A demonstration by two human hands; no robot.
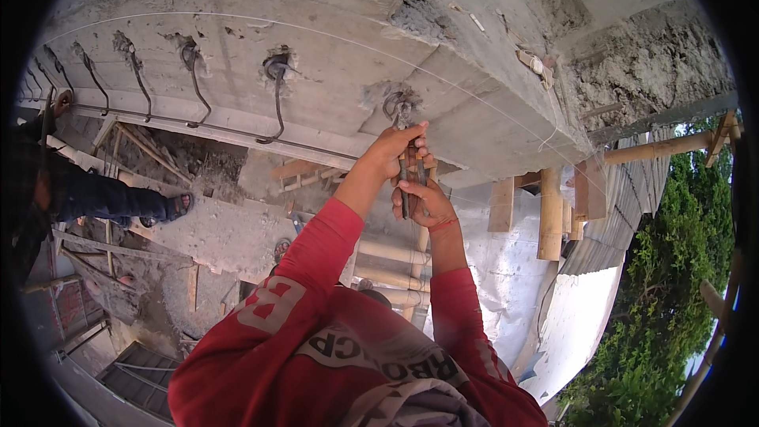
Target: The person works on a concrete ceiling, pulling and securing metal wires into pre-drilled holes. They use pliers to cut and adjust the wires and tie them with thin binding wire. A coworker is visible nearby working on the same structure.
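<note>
Gripping the dark pincer-like tool (405,190), left hand (393,150) and right hand (428,202) curled round it, I'm at the rightmost bar loop (390,103); bars farther left (278,107) already hang bent, this one seems unfinished.

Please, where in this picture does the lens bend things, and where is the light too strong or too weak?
Head view: the concrete beam curves toward the left rim; the pale sheet at lower right looks nearly washed out; the co-worker at far left is dark; the left hand and right hand look fairly clear.
</note>
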